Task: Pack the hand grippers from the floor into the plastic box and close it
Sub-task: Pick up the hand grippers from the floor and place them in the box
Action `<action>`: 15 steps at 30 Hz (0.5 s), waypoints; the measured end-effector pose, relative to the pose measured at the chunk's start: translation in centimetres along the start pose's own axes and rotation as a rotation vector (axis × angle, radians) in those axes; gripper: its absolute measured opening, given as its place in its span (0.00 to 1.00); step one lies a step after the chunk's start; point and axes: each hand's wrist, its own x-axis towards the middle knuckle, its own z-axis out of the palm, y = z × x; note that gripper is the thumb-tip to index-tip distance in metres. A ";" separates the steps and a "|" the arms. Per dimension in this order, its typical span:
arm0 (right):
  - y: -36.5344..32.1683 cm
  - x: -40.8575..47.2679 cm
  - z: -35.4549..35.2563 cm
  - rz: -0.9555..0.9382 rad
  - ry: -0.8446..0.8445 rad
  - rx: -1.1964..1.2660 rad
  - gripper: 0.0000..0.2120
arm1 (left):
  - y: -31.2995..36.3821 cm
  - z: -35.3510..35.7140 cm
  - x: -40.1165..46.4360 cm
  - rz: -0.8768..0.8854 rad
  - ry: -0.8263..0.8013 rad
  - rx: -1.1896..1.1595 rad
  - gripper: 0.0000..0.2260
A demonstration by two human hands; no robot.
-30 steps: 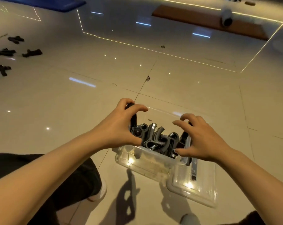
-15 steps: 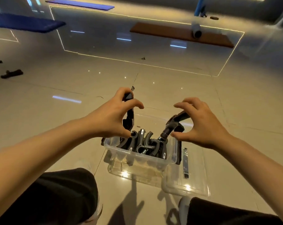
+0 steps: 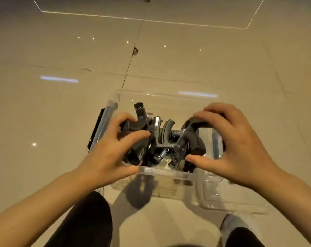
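A clear plastic box (image 3: 164, 173) sits on the tiled floor in front of me, holding several black hand grippers (image 3: 161, 138) piled together, one metal spring showing. My left hand (image 3: 113, 148) grips a black hand gripper (image 3: 138, 120) at the box's left side, one handle sticking up. My right hand (image 3: 234, 147) curls over another black hand gripper (image 3: 192, 132) on the right side, fingers on its upper handle and thumb low by the pile. The clear lid (image 3: 227, 198) lies flat on the floor at the box's right.
Beige glossy floor tiles surround the box, with a thin bright line (image 3: 133, 18) marking a rectangle farther ahead. My dark trouser legs (image 3: 83, 227) and a light shoe (image 3: 231, 223) are close below the box. A black latch (image 3: 95, 129) hangs on the box's left wall.
Both hands have come down with their hand grippers into the box; half a second ago they were held above the rim. The view has tilted down and closer to the box.
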 end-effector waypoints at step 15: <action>2.1 3.2 7.7 0.168 -0.007 0.201 0.33 | -4.0 3.3 -2.5 -0.300 0.343 -0.060 0.31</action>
